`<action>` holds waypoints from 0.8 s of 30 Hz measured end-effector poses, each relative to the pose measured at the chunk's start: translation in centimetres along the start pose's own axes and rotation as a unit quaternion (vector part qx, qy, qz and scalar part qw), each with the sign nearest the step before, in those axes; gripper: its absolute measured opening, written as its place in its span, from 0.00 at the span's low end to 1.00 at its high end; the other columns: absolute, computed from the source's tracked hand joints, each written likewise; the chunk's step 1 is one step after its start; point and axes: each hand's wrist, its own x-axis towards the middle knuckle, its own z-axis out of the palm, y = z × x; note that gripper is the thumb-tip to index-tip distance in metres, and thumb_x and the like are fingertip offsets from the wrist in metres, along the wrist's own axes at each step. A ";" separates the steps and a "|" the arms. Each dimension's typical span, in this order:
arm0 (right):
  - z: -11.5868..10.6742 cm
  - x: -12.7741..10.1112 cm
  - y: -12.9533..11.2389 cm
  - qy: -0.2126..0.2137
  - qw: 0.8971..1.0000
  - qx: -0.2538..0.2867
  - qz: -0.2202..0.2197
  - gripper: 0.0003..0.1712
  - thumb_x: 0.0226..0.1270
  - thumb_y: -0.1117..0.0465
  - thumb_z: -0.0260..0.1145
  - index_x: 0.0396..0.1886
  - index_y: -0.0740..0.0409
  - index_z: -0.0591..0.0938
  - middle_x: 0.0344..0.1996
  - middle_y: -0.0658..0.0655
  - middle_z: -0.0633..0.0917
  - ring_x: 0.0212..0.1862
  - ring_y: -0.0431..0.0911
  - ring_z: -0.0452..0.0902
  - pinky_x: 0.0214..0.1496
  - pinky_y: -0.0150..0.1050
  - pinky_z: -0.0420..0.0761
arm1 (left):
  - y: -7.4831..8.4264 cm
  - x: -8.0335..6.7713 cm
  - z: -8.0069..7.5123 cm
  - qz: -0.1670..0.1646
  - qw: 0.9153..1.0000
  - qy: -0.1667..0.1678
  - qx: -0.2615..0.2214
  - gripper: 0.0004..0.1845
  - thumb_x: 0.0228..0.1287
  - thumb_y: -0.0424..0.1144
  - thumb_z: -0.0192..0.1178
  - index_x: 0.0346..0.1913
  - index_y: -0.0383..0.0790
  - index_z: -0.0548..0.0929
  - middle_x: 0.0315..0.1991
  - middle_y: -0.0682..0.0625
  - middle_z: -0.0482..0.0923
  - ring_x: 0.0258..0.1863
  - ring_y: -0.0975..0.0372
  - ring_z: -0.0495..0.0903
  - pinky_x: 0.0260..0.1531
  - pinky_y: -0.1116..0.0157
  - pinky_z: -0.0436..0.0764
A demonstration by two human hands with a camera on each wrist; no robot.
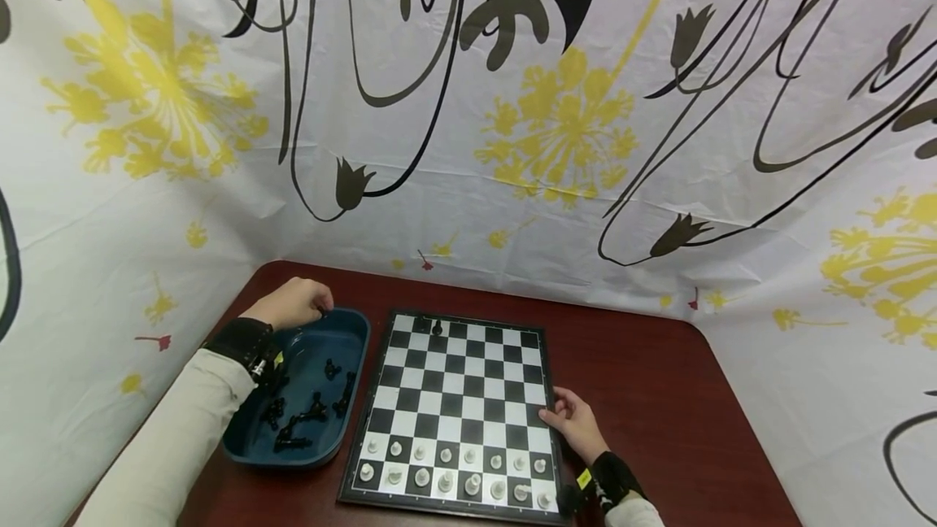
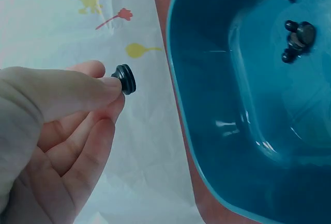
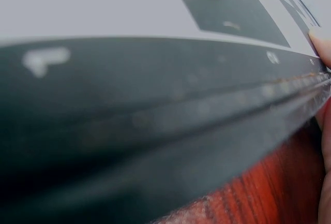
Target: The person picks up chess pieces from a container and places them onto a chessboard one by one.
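My left hand (image 1: 296, 303) is above the far-left rim of the blue tub (image 1: 356, 421). Between thumb and fingertips it pinches a black chess piece (image 2: 126, 79); the round base shows, while the fingers cover its upper part. At the right edge of the chessboard (image 1: 472, 409), my right hand (image 1: 578, 427) grips the frame, thumb on top and fingers at the side. White chess pieces (image 1: 446, 480) stand in two rows along the near side. A black chess piece (image 1: 437, 328) stands upright in the far row, toward the left.
Several loose black chess pieces (image 1: 293, 429) lie in the tub, left of the board. Both rest on a dark red table (image 1: 644, 397). A white patterned sheet (image 1: 439, 137) rises behind the table and along both sides.
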 end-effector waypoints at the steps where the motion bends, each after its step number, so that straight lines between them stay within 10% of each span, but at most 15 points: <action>1: 0.0 0.0 0.0 0.000 1.000 0.001 0.000 0.32 0.48 0.62 0.71 0.54 0.67 0.73 0.30 0.55 0.73 0.29 0.41 0.67 0.29 0.29 0.68 | 0.1 0.2 0.0 0.002 1.000 0.003 0.003 0.08 0.52 0.23 0.57 0.35 0.34 0.81 0.34 0.45 0.80 0.37 0.52 0.79 0.37 0.55 0.77; 24: 0.0 0.2 0.5 0.004 1.000 -0.009 0.000 0.32 0.47 0.62 0.71 0.54 0.67 0.73 0.29 0.55 0.73 0.29 0.42 0.67 0.28 0.31 0.67 | 4.3 6.2 2.5 -0.022 1.000 0.012 0.004 0.07 0.54 0.25 0.58 0.35 0.36 0.83 0.36 0.45 0.80 0.39 0.54 0.78 0.39 0.56 0.77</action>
